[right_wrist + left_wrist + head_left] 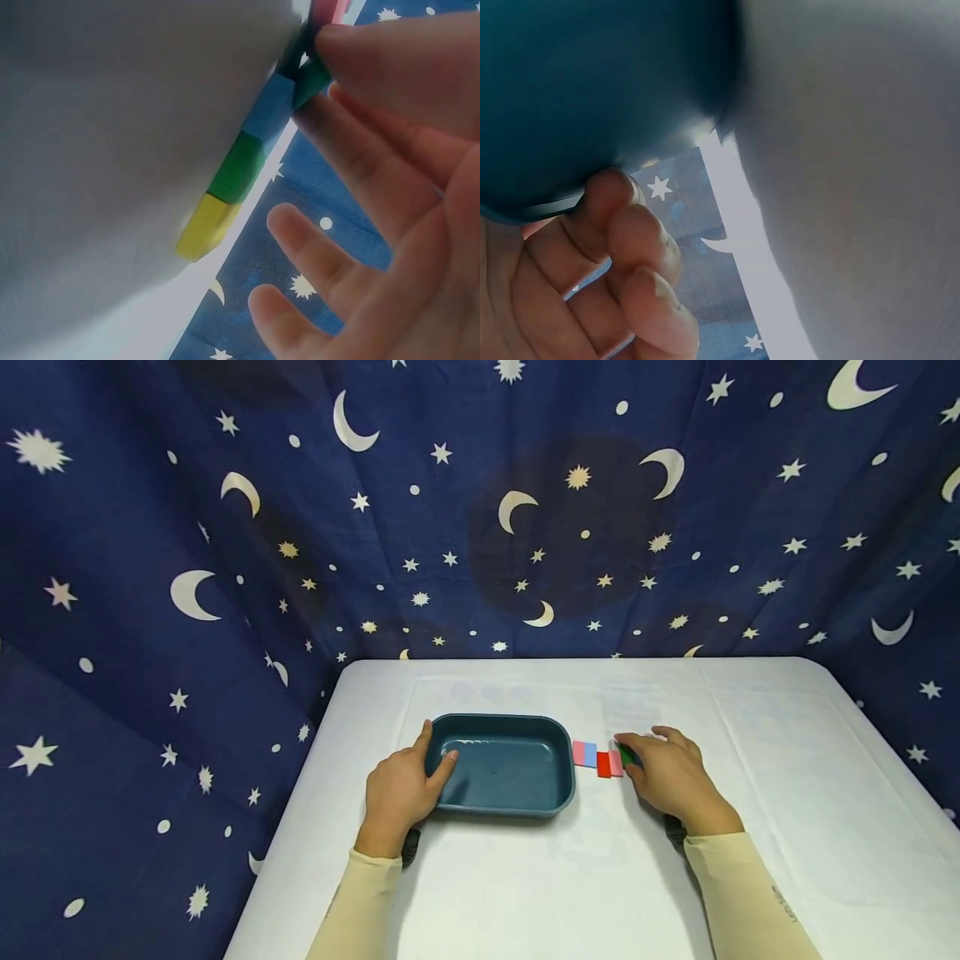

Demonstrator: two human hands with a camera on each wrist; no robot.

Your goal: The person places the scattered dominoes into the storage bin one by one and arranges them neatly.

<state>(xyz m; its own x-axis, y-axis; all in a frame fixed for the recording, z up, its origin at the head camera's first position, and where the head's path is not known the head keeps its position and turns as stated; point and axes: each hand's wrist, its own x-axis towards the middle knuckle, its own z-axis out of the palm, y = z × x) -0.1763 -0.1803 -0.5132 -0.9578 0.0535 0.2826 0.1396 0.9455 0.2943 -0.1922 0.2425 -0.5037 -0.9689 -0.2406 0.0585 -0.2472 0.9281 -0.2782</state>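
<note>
A dark teal rectangular tub (495, 811) stands on the white table, nothing inside it. My left hand (397, 789) grips its left end, thumb over the rim and the other fingers outside; the left wrist view shows those fingers (649, 300) curled by the wall. Right of the tub, small coloured blocks form a row: pink (578, 753), blue (590, 755), red (603, 765) and another pink one (616, 764). At the row's right part my right hand (675, 777) pinches a green block (312, 82) between thumb and forefinger, its other fingers spread.
In the right wrist view the row continues with a blue block (270, 107), a second green block (238, 166) and a yellow block (208, 227), hidden by the hand from above. A dark blue curtain (450, 527) with moons and stars surrounds the table (525, 893).
</note>
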